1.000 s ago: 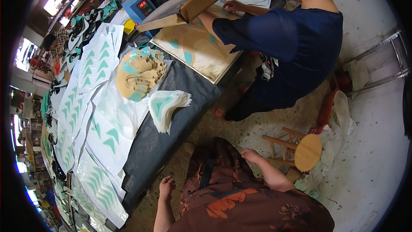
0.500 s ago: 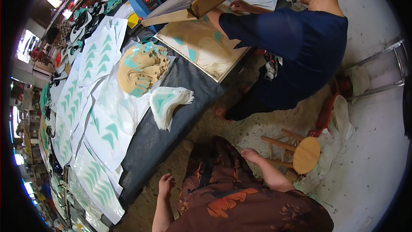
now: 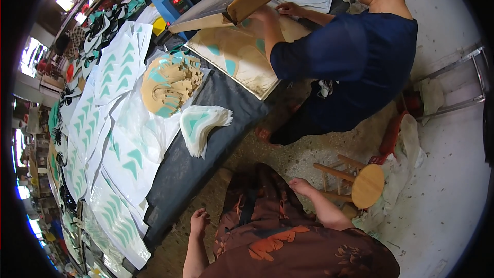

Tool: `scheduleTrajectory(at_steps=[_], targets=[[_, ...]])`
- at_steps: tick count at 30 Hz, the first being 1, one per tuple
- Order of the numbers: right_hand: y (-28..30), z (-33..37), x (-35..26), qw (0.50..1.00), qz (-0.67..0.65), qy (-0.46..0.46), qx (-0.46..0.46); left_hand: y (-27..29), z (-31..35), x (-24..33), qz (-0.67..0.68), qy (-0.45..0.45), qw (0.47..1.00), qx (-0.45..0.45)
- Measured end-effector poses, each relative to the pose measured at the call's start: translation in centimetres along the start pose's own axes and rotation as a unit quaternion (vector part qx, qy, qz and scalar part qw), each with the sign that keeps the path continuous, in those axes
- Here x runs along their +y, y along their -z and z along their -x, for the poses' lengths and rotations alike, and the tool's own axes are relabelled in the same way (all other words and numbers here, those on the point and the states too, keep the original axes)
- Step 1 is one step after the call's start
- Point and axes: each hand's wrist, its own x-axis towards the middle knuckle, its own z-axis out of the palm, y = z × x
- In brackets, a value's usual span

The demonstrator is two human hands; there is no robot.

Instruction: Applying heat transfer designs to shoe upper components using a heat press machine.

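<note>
My left hand (image 3: pixel 199 220) hangs beside the dark table cover (image 3: pixel 180 183), its fingers curled in with nothing seen in them. My right hand (image 3: pixel 300 186) is held over the floor by my patterned brown clothing (image 3: pixel 288 242), loosely closed and apparently holding nothing. Neither one touches the work. Nearest on the table is a fanned stack of white curved pieces (image 3: pixel 201 127) with a teal shape on top. Behind it lies a round pile of tan and teal cut pieces (image 3: pixel 167 83). White sheets printed with green chevrons (image 3: pixel 135 162) overlap along the table's left part.
A co-worker in a dark blue top (image 3: pixel 355 56) reaches both hands under the raised lid of a press (image 3: pixel 206 15), over its tan bed (image 3: pixel 229 67). A blue control box (image 3: pixel 172 2) stands behind. A wooden stool (image 3: pixel 368 185) lies tipped on the floor at right.
The co-worker's nearer arm has shifted, its hand now farther in under the press lid and its elbow lower. My hands and the stacks look the same.
</note>
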Motion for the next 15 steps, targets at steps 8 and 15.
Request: scheduleTrajectory(at_steps=[8,15], targets=[[-0.01,0.22,-0.53,1.0,0.007,-0.008,0.002,-0.03,0.04,0.29,-0.017,-0.003,1.0,0.009],[0.09,-0.39,0.1,1.0,0.016,-0.001,0.005,-0.16,0.22,0.65,-0.024,-0.005,1.0,0.01]])
